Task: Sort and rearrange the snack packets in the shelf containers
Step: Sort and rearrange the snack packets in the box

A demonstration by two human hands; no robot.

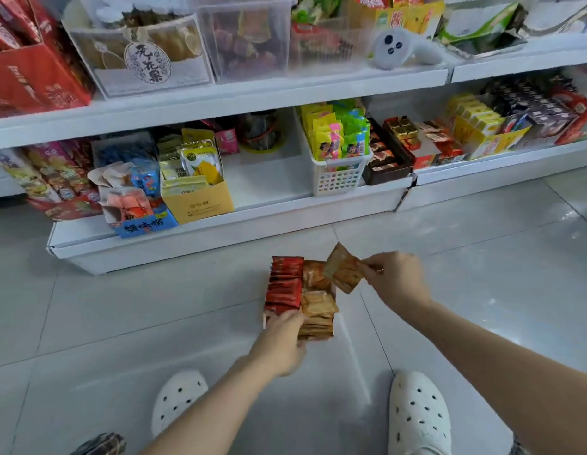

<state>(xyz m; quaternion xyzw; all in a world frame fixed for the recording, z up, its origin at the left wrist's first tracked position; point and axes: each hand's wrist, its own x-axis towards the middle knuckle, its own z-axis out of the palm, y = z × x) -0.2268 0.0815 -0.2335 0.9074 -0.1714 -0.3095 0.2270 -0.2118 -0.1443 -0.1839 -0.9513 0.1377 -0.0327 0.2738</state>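
Note:
A small box (265, 318) of snack packets stands on the tiled floor in front of the lowest shelf. Red packets (284, 284) fill its left side and orange-brown packets (318, 305) its right side. My left hand (283, 343) grips the box's near end, fingers curled over the packets there. My right hand (395, 279) pinches one orange-brown packet (343, 269) by its corner, holding it tilted just above the box's far right corner.
The bottom shelf (269, 178) has an empty gap between a yellow carton (200, 201) and a white perforated basket (339, 175) of bright packets. Further boxes line the shelf left and right. My white clogs (416, 415) stand near the box.

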